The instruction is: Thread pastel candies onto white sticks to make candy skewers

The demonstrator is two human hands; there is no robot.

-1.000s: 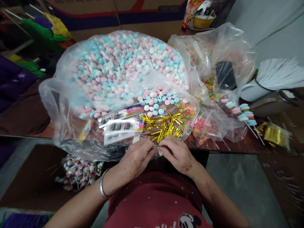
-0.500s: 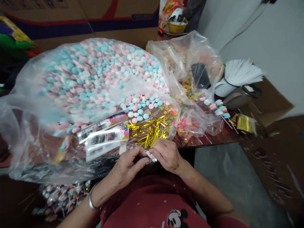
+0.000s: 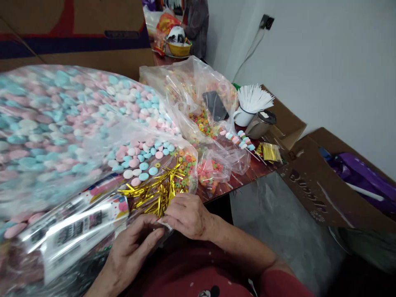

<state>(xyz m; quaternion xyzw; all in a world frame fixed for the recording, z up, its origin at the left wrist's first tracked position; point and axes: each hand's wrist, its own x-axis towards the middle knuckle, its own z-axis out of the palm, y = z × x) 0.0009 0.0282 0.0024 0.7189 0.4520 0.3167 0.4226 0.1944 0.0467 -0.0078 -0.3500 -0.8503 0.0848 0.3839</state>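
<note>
Pinches a small clear wrapper (image 3: 168,229) between thumb and fingers of the right hand (image 3: 188,216), close in front of a dark red shirt (image 3: 198,268), at the near edge of the table (image 3: 223,193). Has the left hand (image 3: 131,245) half curled, thumb spread away from the fingers, fingertips at the wrapper's left side; hard to tell whether gripping it or only steadying it, with the contact hidden. Has loose gold strips (image 3: 159,192) just beyond the fingers, heaped beside orange, green and yellow ring pieces (image 3: 186,165). Has printed clear bags (image 3: 78,227) overlapping to the left, near the left hand. Faces a big plastic bag (image 3: 107,130) full of pink, blue and white sweets, with more of the same at its mouth. Has a second bag (image 3: 181,103) farther right, with ring pieces inside and a dark flat slab (image 3: 214,105) on it, and reddish pieces (image 3: 210,169) under clear film in front. Farther right, has skewered sweets (image 3: 243,141) near a white mug (image 3: 243,118) packed with white sticks (image 3: 254,99), a lidded cup (image 3: 259,126) and a gold packet (image 3: 269,152). Beyond the table's right end, has a brown carton (image 3: 305,192) with purple plastic (image 3: 355,169) inside
</note>
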